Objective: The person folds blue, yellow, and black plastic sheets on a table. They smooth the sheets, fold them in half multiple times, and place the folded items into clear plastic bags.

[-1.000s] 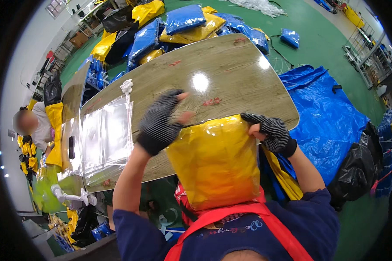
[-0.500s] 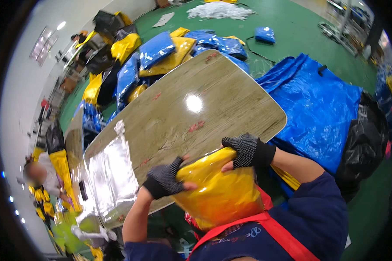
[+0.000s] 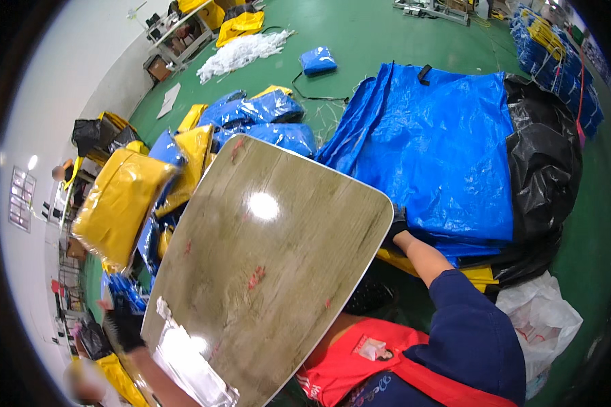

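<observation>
A yellow padded package [image 3: 119,203] is off the far left side of the wood-grain table [image 3: 271,271], blurred and apart from both hands. My left hand [image 3: 125,320], in a dark glove, is stretched out past the table's left edge below that package and holds nothing. My right hand [image 3: 397,224], also gloved, reaches over the table's right edge toward the stack of blue sheets [image 3: 441,156]. The table edge covers most of its fingers, so its grip is hidden.
Blue and yellow packages [image 3: 251,115] are heaped on the green floor beyond the table. Black bags [image 3: 543,169] lie right of the blue sheets, a white plastic bag [image 3: 540,319] nearer me. Clear film [image 3: 190,366] lies on the table's near corner. Another person [image 3: 64,169] is at far left.
The yellow package has left my hands and moved off to the far left. My left arm has swung left after it, and my right hand has moved to the blue sheets.
</observation>
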A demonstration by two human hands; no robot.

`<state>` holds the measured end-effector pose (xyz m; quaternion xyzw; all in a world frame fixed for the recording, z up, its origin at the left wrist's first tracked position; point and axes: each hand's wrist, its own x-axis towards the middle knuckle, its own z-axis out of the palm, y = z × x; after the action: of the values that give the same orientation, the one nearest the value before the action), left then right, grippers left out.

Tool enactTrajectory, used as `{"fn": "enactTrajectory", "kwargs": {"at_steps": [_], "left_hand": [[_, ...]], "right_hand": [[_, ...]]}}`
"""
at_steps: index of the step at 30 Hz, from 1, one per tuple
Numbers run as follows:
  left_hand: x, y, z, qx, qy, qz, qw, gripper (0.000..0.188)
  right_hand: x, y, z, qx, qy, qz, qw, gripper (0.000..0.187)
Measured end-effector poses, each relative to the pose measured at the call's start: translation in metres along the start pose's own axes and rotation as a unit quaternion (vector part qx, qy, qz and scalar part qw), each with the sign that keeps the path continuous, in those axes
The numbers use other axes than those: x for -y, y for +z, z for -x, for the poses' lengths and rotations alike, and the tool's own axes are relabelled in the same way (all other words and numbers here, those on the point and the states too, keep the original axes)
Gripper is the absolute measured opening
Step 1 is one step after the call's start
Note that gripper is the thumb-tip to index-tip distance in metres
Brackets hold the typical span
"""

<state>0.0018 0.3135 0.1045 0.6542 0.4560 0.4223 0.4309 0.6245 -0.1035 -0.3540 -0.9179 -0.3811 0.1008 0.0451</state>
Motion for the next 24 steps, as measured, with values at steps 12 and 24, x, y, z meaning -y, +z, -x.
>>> {"fn": "enactTrajectory", "kwargs": {"at_steps": [12, 24], "left_hand": [[0.063, 0.226, 0.244, 0.19, -0.266, 0.124, 0.937, 0.048], [0.083, 0.179, 0.35, 0.073, -0.388, 0.158, 0.905, 0.057]], "right_hand": [[-0.057, -0.066, -0.051, 0.015, -0.069, -0.161, 0.984, 0.034], [-0.041, -0.049, -0.07, 0.068, -0.007, -0.304, 0.95, 0.033]]}}
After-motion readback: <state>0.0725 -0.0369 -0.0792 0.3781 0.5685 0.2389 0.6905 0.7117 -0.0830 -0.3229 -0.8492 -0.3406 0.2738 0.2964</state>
